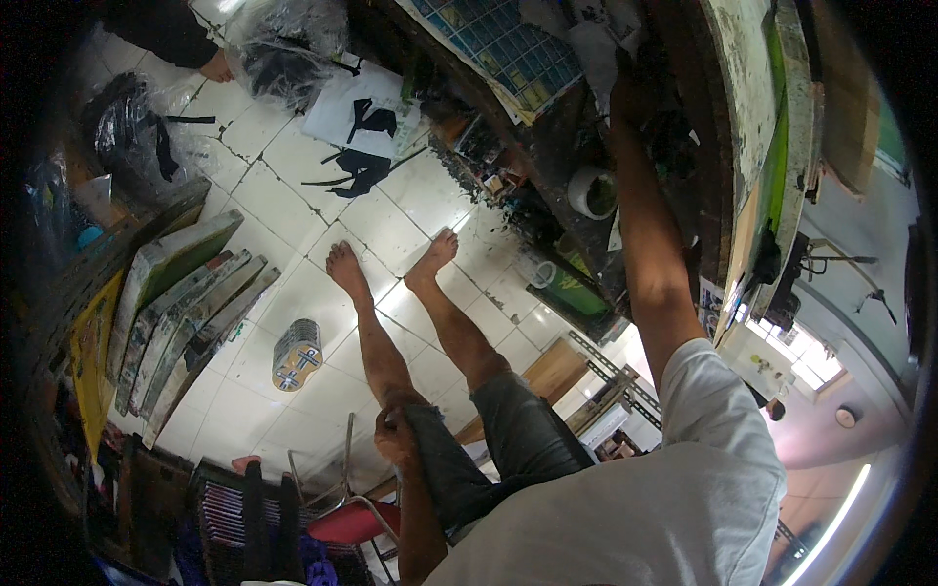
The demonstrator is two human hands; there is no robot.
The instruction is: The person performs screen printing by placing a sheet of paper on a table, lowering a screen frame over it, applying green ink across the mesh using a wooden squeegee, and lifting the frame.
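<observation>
My right arm stretches forward to a cluttered dark shelf, and my right hand (627,90) is in shadow at its far end. It is against a crumpled whitish sheet (594,54); whether the fingers grip it is too dark to tell. Beside that forearm stands a white round tub (592,191). Left of the sheet lies a blue-green gridded panel (498,44). My left hand (395,437) hangs low beside my left knee, fingers curled in, with no object visible in it.
Stained boards (186,322) lean in a stack at the left. A patterned block-shaped object (297,355) stands on the tiled floor (264,200). Black cloth pieces (362,171) and plastic bags (288,49) lie farther off. A red-seated chair (352,523) is near my left arm. Another person's hand (217,67) shows at upper left.
</observation>
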